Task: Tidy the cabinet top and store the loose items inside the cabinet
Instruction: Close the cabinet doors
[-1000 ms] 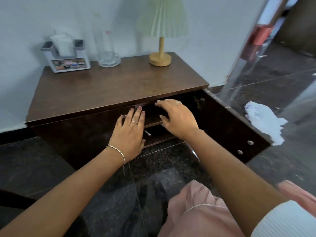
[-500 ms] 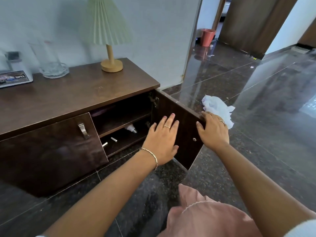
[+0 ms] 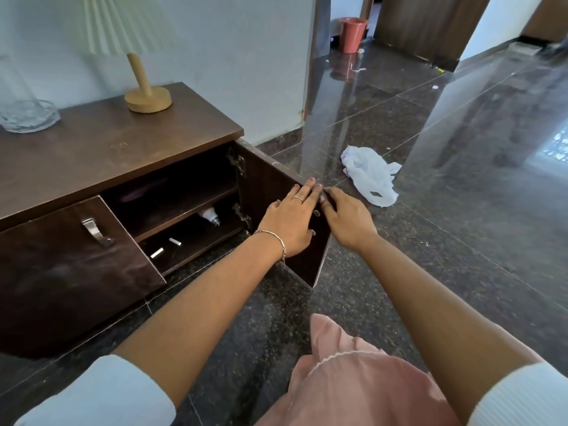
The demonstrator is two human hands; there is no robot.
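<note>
The cabinet (image 3: 123, 155) stood at the left of the view with its right-hand door (image 3: 264, 186) swung out toward the person, running from the hinges at 11 o'clock down to its free corner near the middle. The left hand (image 3: 289, 219) lay flat against the door's inner face, fingers straight and close together, their tips reaching the top edge. The right hand (image 3: 349, 224) was just at 3 o'clock of it on the door's outer side, fingers curled over the same top edge and gripping it, so the two sets of fingertips nearly met.

Inside the open compartment, at 9 o'clock from the hands, a light bulb (image 3: 210, 217) lay on its side on the lower shelf, and two small white cylinders (image 3: 175, 241) lay farther toward 8 o'clock. The left-hand door (image 3: 70, 272) was shut, its metal handle (image 3: 95, 232) showing.

On the cabinet top, a lamp (image 3: 147, 98) stood at 11 o'clock and a glass vessel (image 3: 27, 115) at 10 o'clock by the frame's edge. A crumpled white plastic bag (image 3: 372, 175) lay on the floor at 1 o'clock from the hands, with a red bucket (image 3: 353, 33) far off at 12 o'clock.
</note>
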